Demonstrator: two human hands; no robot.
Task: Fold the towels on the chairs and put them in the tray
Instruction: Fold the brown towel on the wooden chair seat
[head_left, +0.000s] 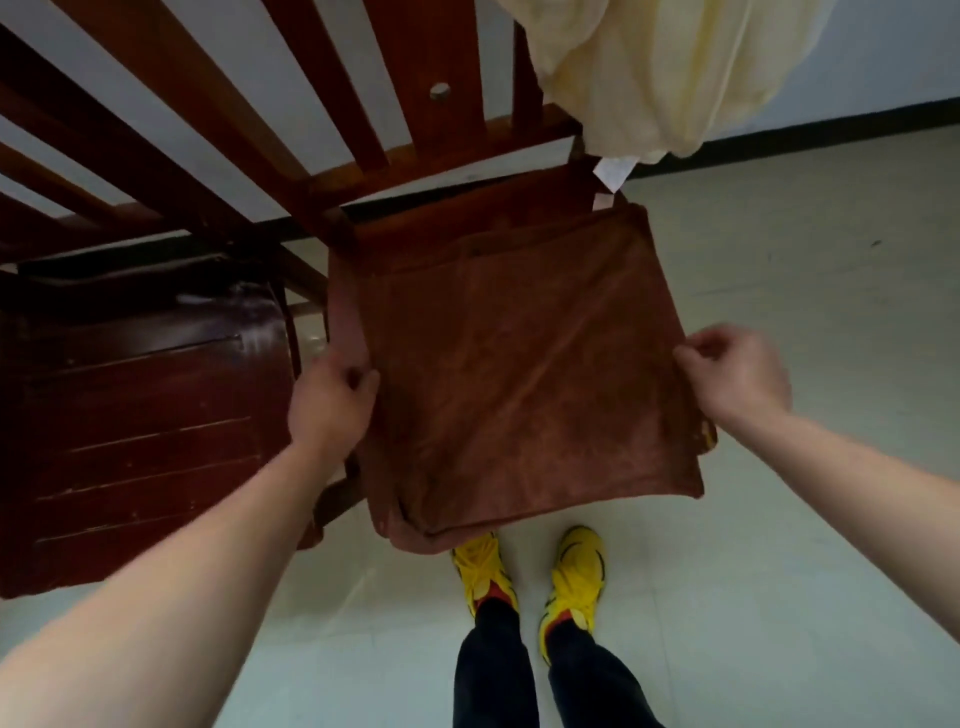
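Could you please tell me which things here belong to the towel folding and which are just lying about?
In the job:
- brown towel, pinched at its side edges by the left hand and right hand
- cream towel, hanging by the back of the wooden chair

Just about:
- dark chair on the left
- yellow shoes
- tiled floor

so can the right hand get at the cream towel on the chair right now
Probably not yet: the right hand pinches the brown towel. Nothing stands between it and the cream towel, so letting go should free it.
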